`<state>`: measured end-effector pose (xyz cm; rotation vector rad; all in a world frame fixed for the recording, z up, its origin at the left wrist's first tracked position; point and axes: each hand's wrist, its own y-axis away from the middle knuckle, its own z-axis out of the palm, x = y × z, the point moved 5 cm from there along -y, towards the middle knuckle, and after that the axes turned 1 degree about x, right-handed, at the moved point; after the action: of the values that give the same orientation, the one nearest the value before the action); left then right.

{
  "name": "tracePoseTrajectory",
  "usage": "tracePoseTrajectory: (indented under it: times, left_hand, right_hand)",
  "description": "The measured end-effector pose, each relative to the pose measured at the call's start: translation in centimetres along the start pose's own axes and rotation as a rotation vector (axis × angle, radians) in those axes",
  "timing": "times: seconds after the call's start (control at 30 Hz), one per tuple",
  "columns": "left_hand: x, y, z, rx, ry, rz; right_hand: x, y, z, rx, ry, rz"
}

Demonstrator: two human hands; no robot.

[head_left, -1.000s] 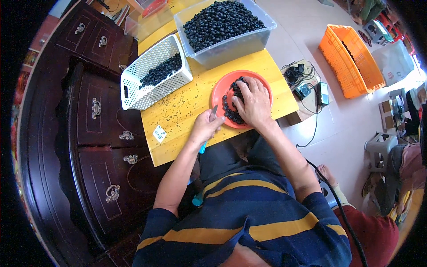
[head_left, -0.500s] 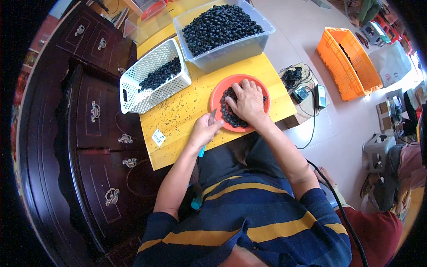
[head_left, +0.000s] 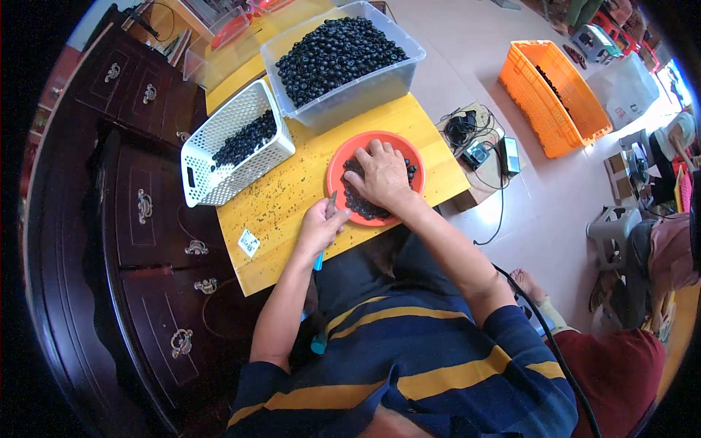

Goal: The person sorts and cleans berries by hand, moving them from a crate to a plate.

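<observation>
A round red-orange plate [head_left: 335, 169] sits near the front edge of the yellow table. Small round black pieces [head_left: 355, 205] lie in it, slightly blurred. My right hand [head_left: 385, 177] rests over them palm down with fingers spread, hiding part of the heap. At the plate's near-left rim, my left hand [head_left: 318, 229] is closed around a small knife [head_left: 319, 260]. Its blue handle shows below the fist, and its short blade points up beside the plate.
Behind the plate stands a clear plastic bin [head_left: 358, 107] heaped with black pieces. A white perforated basket [head_left: 208, 191] holds fewer. Dark crumbs dot the yellow table [head_left: 272, 266] around a small white packet [head_left: 249, 242]. Dark drawers flank the left; cables [head_left: 478, 135] and an orange crate [head_left: 533, 117] are at right.
The whole view has shifted, so the table and bins sit farther left. My right hand has slid slightly left over the pieces; the left hand keeps the knife beside the plate.
</observation>
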<state>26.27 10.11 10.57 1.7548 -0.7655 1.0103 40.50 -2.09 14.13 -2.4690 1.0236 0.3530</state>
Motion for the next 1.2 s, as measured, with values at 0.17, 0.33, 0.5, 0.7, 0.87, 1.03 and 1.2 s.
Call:
tracePoseTrajectory:
  times: [0.17, 0.33, 0.5, 0.7, 0.87, 1.03, 1.2]
  left_hand:
    - [0.0, 0.1, 0.3, -0.015, 0.017, -0.006]
    - [-0.1, 0.2, 0.2, -0.017, 0.048, 0.004]
    - [0.3, 0.5, 0.0, -0.021, 0.073, 0.017]
    - [-0.3, 1.0, -1.0, 0.011, 0.031, 0.024]
    - [-1.3, 1.3, -1.9, 0.060, 0.082, 0.008]
    - [-1.1, 1.2, -2.1, 0.062, 0.115, 0.038]
    - [-1.3, 0.9, -2.0, 0.023, 0.190, 0.025]
  right_hand:
    - [-0.3, 0.1, 0.1, 0.076, -0.011, 0.004]
    - [-0.6, -0.1, 0.5, 0.032, -0.036, -0.015]
    - [-1.0, -0.1, 0.9, 0.021, -0.050, -0.003]
    - [-2.4, 0.0, 1.8, -0.045, -0.006, -0.038]
    - [-3.3, 0.1, 2.1, -0.109, -0.001, -0.032]
    - [-3.3, 0.2, 2.3, -0.060, -0.027, -0.047]
    - [-3.1, -0.2, 3.0, -0.032, -0.076, -0.045]
